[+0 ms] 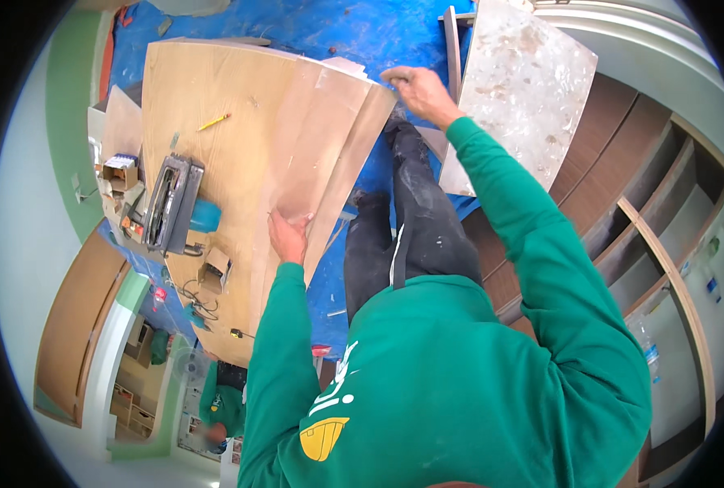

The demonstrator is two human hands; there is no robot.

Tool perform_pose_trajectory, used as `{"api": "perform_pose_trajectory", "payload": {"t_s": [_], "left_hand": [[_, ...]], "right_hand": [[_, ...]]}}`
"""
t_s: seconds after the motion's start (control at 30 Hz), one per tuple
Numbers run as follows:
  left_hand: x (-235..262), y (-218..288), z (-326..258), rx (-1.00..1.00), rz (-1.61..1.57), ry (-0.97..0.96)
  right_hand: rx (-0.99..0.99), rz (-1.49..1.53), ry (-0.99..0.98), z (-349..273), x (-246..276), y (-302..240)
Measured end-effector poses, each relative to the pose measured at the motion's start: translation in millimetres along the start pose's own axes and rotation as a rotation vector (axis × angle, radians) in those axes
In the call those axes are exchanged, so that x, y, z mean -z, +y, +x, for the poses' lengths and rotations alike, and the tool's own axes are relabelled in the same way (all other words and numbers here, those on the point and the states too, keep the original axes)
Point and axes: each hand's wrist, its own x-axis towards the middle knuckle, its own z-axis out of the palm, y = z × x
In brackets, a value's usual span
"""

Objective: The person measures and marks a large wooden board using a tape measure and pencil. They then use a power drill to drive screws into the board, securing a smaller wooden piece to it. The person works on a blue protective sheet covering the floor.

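**Sheet held at both ends, long axis running between our hands**

The sheet (313, 154), thin and pale, lies on the board (207, 98) at its right edge, overhanging a little toward the blue tarp (345, 32); its long axis runs from the near end by our body up and to the right toward the far corner; that far corner points at the tarp and the speckled slab (524, 81) beyond. Our left hand (289, 237) is the nearer one; it presses flat on the near end, fingers spread on the surface rather than closed round it. Our right hand (419, 91) reaches out with a long arm and pinches the far corner, fingers narrowed on the edge; how tight, we cannot tell. So the sheet spans the gap from one grip to the other. On the board's left side sit a grey power tool (171, 203) and a yellow pencil (214, 122), both well apart from the sheet; shelving (663, 236) stands to our right.
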Motion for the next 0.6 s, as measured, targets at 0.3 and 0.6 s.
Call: {"api": "perform_pose_trajectory", "payload": {"t_s": [0.3,0.6], "left_hand": [[-6,-3,0,0.014,0.059,-0.017],[-5,-1,2,0.012,0.075,-0.04]], "right_hand": [[0.036,0.067,-0.05,-2,-15,7],[0.271,-0.232,-0.133,3,-6,15]]}}
